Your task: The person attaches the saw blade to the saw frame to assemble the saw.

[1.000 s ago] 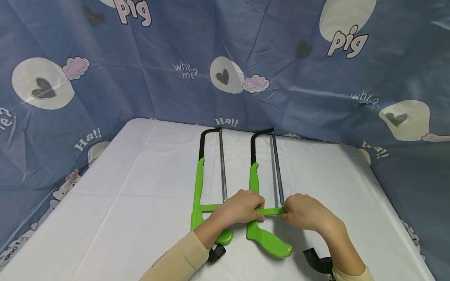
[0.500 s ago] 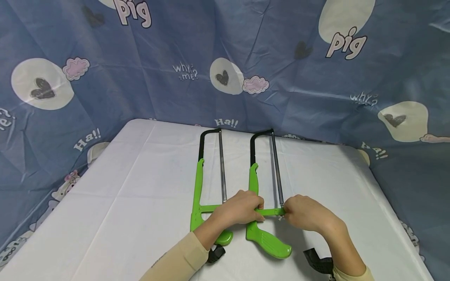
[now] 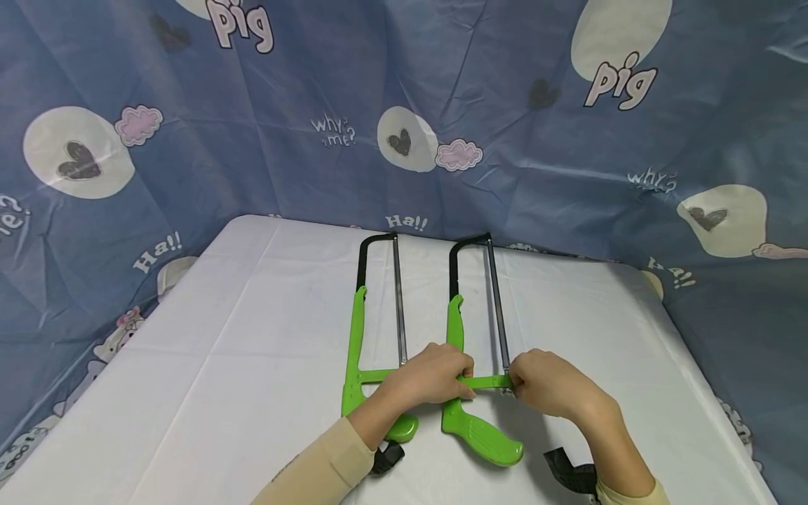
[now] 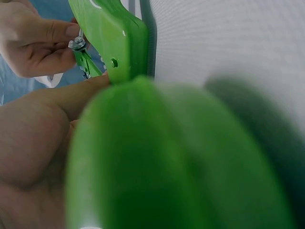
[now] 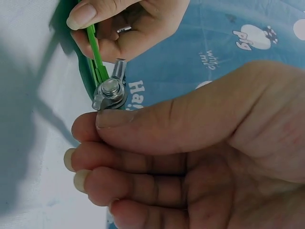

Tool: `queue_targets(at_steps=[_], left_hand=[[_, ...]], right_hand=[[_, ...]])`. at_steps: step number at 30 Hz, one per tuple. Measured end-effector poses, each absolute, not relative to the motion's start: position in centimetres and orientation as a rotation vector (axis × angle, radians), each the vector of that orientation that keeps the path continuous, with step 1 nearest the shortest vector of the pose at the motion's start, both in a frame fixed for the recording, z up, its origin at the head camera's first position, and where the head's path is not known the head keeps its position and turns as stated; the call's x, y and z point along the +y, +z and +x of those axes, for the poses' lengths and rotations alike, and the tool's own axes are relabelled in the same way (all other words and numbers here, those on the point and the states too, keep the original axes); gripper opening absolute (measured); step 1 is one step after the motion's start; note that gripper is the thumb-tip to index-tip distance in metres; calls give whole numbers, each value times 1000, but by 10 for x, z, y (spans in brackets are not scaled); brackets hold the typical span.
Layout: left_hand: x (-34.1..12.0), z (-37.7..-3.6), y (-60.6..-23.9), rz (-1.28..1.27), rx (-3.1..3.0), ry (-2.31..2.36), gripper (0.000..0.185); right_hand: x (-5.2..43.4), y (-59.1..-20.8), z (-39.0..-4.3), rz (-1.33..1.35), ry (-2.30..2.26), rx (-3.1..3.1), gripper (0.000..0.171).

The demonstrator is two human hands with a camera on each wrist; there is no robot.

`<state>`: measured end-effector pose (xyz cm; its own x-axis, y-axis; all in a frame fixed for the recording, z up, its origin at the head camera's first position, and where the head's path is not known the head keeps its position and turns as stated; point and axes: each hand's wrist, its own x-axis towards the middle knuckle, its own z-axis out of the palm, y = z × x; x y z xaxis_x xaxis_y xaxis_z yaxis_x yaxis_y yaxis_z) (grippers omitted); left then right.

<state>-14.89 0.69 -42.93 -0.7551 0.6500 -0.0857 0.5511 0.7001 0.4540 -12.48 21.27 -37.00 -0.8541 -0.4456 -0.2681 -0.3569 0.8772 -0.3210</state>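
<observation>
Two hacksaws with green handles and black front frames lie side by side. On the right-hand hacksaw, my left hand grips the green crossbar where it meets the frame. The saw's grey blade runs down to the far end of that crossbar. There a silver wing nut sits, and my right hand pinches at its edge between thumb and forefinger, the other fingers curled below. The left-hand hacksaw lies partly under my left forearm. Its green grip fills much of the left wrist view.
A white cloth covers the table. Behind it hangs a blue printed curtain, which also borders both sides. The black tips of both saws reach close to the table's back edge. Black straps hang by both wrists.
My right fingertips have turned and shifted slightly at the crossbar's end, uncovering some of the wing nut below it. My left hand and both saws stay in place.
</observation>
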Motion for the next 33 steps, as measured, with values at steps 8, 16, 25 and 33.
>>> queue_targets(at_steps=[8,16,25,33], left_hand=[[7,-149,-430,980,2674,591,28],[7,-149,-431,989,2669,592,28],[7,-149,-428,963,2677,571,28],[7,-148,-428,964,2676,584,27]], right_hand=[[212,-371,-125,-614,-350,2738,41],[208,-374,-126,-549,-321,2719,39],[202,-373,-123,-424,-301,2722,36],[206,-371,-123,-488,-325,2734,33]])
